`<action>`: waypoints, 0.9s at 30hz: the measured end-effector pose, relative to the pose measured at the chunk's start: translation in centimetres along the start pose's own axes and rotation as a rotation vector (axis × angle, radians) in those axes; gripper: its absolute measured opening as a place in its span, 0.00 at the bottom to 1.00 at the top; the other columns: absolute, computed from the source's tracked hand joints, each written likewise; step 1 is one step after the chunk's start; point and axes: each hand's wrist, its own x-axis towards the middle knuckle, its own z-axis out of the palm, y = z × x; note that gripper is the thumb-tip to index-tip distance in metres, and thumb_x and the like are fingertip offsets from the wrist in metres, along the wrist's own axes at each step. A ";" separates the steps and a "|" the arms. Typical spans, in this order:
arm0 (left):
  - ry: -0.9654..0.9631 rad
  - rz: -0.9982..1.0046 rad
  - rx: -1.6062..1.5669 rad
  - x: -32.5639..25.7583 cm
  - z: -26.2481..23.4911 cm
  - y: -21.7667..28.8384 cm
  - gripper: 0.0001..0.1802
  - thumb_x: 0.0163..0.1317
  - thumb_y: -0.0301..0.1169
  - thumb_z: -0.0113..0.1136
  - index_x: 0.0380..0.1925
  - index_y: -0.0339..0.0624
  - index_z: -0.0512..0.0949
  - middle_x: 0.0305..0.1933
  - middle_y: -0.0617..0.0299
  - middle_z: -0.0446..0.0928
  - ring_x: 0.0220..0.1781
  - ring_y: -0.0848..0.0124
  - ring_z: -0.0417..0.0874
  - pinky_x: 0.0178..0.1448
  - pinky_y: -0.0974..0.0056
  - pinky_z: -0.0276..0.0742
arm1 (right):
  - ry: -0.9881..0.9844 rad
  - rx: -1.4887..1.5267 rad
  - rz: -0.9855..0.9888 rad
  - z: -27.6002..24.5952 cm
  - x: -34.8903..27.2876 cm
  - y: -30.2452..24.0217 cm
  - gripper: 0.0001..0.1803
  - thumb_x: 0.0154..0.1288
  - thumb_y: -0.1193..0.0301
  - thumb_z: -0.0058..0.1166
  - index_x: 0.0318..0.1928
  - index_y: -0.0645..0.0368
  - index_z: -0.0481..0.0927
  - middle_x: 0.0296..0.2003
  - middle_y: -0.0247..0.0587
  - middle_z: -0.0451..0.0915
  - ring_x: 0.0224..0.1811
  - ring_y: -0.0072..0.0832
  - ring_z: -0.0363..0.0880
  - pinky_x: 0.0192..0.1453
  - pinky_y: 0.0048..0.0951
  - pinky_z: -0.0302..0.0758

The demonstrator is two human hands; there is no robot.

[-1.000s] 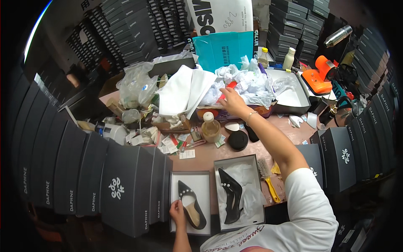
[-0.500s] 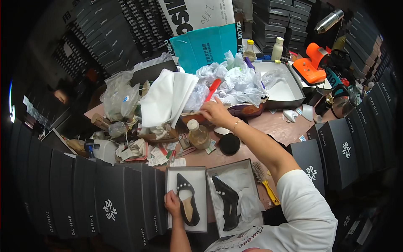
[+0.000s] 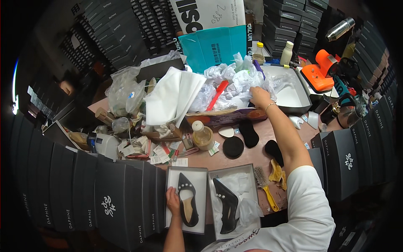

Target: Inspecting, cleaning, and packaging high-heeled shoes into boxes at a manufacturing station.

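Note:
My left hand [image 3: 173, 202] grips the left rim of an open grey-white shoe box [image 3: 198, 173]. In that box lies a black pointed pump [image 3: 185, 183] with pearl beads, right beside the fingers. Adjoining it is the other box half [image 3: 253, 172], where a second black pump [image 3: 227, 210] lies on its side on white tissue [image 3: 250, 211]. Farther off, my right hand [image 3: 260, 97] reaches into a low carton [image 3: 228, 117] heaped with crumpled white paper [image 3: 241, 82]; its fingertips are hidden there. A red long-handled item [image 3: 218, 95] leans on the paper, left of that hand.
A bottle [image 3: 202, 136], a round black tin [image 3: 233, 148], black pads [image 3: 249, 133] and a yellow-handled brush [image 3: 270, 197] lie between the cartons and my arms. Stacked dark shoe boxes [image 3: 121, 206] flank both sides. An orange device [image 3: 317, 75] stands at the back right.
My right hand has moved rightward, from the carton's near rim by the red item to the right part of the crumpled paper. My left hand stays at the box. The view shifted slightly.

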 end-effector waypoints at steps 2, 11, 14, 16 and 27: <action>0.009 0.012 0.010 -0.3 0.0 -0.6 0.15 0.59 0.18 0.50 0.47 0.37 0.77 0.55 0.49 0.74 0.55 0.51 0.77 0.57 0.57 0.75 | 0.069 0.105 0.001 -0.8 1.2 -0.2 0.23 0.51 0.66 0.60 0.49 0.58 0.79 0.45 0.56 0.80 0.48 0.48 0.80 0.53 0.43 0.76; -0.004 -0.014 0.015 -0.2 -0.1 0.1 0.13 0.59 0.18 0.49 0.43 0.35 0.78 0.54 0.48 0.74 0.55 0.51 0.77 0.57 0.56 0.74 | 0.219 0.450 0.000 0.1 3.0 -1.2 0.19 0.51 0.67 0.57 0.42 0.66 0.81 0.40 0.61 0.81 0.46 0.50 0.80 0.54 0.41 0.75; 0.004 -0.005 0.006 -0.1 0.1 -0.2 0.13 0.59 0.19 0.49 0.43 0.35 0.78 0.54 0.47 0.74 0.55 0.51 0.77 0.57 0.56 0.74 | 0.218 0.399 -0.133 1.9 1.5 -2.5 0.22 0.53 0.65 0.57 0.44 0.71 0.79 0.43 0.65 0.79 0.49 0.54 0.78 0.57 0.42 0.73; 0.002 -0.008 0.002 -0.1 0.1 -0.2 0.13 0.59 0.19 0.49 0.43 0.35 0.78 0.54 0.47 0.74 0.54 0.51 0.77 0.56 0.56 0.74 | 0.113 0.330 -0.212 0.9 0.7 -2.9 0.25 0.58 0.61 0.56 0.45 0.73 0.78 0.44 0.68 0.78 0.50 0.55 0.77 0.58 0.43 0.71; 0.015 0.006 -0.002 0.0 0.3 -0.3 0.13 0.59 0.20 0.50 0.42 0.37 0.78 0.54 0.49 0.74 0.54 0.52 0.77 0.55 0.56 0.75 | 0.203 0.328 -0.312 0.9 -4.6 -4.3 0.26 0.68 0.56 0.46 0.42 0.71 0.80 0.36 0.64 0.80 0.43 0.56 0.78 0.52 0.47 0.73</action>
